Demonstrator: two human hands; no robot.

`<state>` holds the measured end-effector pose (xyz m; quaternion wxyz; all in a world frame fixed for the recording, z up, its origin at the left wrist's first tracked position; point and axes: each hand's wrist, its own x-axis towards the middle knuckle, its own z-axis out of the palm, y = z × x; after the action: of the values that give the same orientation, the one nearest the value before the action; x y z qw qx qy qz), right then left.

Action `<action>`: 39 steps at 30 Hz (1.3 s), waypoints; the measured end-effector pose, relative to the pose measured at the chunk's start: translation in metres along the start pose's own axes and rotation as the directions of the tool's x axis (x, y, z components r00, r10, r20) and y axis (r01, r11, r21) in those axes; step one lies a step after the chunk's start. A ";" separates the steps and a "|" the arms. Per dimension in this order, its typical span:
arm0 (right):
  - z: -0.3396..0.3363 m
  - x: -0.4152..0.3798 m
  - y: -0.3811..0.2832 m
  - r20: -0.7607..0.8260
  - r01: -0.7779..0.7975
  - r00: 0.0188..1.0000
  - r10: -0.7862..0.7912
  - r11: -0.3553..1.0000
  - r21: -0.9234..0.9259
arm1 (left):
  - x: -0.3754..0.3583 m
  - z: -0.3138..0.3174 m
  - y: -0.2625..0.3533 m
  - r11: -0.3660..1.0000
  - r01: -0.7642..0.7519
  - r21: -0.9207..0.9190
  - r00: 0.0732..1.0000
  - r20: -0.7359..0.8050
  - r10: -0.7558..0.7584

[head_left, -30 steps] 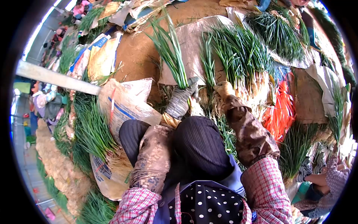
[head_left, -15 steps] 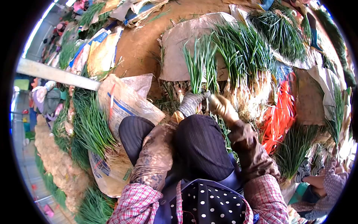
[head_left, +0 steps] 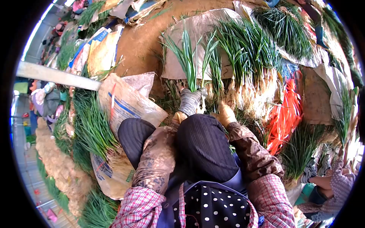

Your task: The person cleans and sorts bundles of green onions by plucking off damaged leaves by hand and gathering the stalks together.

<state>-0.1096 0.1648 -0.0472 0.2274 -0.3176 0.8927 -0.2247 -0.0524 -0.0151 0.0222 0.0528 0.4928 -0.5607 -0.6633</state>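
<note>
My left hand (head_left: 191,100), in a grey glove, is closed around the lower stems of a few green onions (head_left: 189,60), whose leaves point up and away from me. Just to the right, above my knee, is my right hand (head_left: 225,114) in a tan glove; it is apart from my left hand, and what its fingers hold, if anything, is too small to make out. Beyond it lies a large pile of green onions (head_left: 249,53) with pale roots toward me, partly on a grey-brown sheet (head_left: 178,38).
Red plastic strips (head_left: 286,117) lie at the right. A printed sack (head_left: 129,104) and more green onions (head_left: 93,125) are at the left. Another person (head_left: 334,190) sits at the lower right. A pale beam (head_left: 57,75) juts in from the left.
My right hand has moved down and away from my left hand. The onions in my left hand are fewer and fanned out, while a thin bunch now shows separately to their right.
</note>
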 end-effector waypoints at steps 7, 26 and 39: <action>-0.054 0.094 -0.043 -0.044 -0.265 0.964 0.263 0.929 -0.260 | -0.024 0.004 0.014 0.946 0.051 -0.319 0.996 0.080 -0.026; -0.172 0.066 -0.012 0.040 -0.114 0.972 0.232 0.317 0.942 | -0.014 0.007 0.022 0.917 -0.003 -0.398 0.998 0.059 0.029; 0.122 -0.210 0.205 0.507 0.102 0.850 0.142 0.900 -0.424 | -0.005 0.006 0.010 0.886 -0.020 -0.463 0.993 0.093 0.071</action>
<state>0.0077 0.4174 -0.2010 0.3884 -0.3997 0.8266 0.0786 -0.0591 -0.0109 0.0322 0.1536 0.4168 -0.4006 -0.8014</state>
